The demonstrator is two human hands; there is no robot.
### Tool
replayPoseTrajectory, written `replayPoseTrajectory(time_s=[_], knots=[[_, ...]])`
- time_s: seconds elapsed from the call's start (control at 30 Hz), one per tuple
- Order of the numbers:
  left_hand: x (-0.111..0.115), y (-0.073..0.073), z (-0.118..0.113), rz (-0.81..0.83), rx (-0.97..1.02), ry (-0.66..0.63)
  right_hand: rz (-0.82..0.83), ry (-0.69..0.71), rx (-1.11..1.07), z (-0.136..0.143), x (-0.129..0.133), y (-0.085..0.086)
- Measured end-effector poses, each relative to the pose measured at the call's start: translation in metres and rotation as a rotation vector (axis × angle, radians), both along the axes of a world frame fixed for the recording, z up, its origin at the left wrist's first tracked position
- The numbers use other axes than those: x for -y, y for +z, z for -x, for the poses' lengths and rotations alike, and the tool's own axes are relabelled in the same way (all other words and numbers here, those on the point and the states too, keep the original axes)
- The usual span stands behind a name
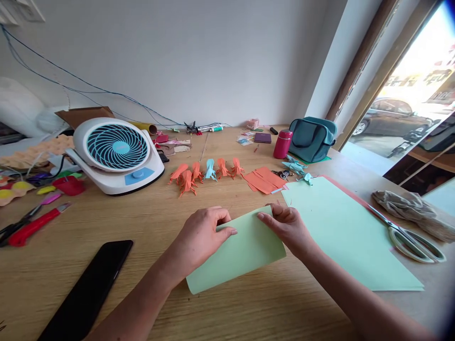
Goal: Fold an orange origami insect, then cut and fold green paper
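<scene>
A light green sheet of paper [241,251] is held bent between both hands above the wooden table. My left hand [204,237] pinches its upper left edge, thumb on top and the other fingers behind the paper. At the upper right corner my right hand [286,225] grips the sheet between thumb and curled fingers. Larger green sheets [344,227] lie flat to the right, with scissors [414,239] at their right edge. Beyond the hands stand several orange folded paper figures [186,182] and a light blue one [210,169]. A stack of orange paper [265,180] lies beside them.
A white fan [117,151] stands at the back left, a black phone [88,289] at the front left. A red cutter [33,227] lies at far left. Behind the green sheets are a pink bottle [283,144] and a teal bag [313,139]. A crumpled cloth [412,213] lies right.
</scene>
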State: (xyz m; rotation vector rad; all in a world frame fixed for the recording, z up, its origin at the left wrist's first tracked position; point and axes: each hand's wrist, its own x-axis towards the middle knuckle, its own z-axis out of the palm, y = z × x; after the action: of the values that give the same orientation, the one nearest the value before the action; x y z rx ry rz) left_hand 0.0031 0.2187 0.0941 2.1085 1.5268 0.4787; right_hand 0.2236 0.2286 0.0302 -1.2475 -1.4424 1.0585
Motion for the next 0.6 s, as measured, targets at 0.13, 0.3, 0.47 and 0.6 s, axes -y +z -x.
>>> replayPoseTrajectory(time_s=[0.13, 0.3, 0.47, 0.6], knots=[[-0.001, 0.0, -0.003, 0.03, -0.014, -0.019, 0.007, -0.01, -0.055, -0.002, 0.004, -0.008], [-0.002, -0.002, -0.004, 0.043, -0.046, -0.025, 0.089, 0.029, -0.141, -0.005, 0.004, -0.016], [-0.003, -0.005, -0.004, 0.051, -0.068, -0.029, 0.195, 0.05, -0.235, -0.004, 0.004, -0.016], [-0.003, -0.006, -0.005, 0.054, -0.087, -0.017, 0.191, 0.083, -0.313, -0.004, 0.005, -0.013]])
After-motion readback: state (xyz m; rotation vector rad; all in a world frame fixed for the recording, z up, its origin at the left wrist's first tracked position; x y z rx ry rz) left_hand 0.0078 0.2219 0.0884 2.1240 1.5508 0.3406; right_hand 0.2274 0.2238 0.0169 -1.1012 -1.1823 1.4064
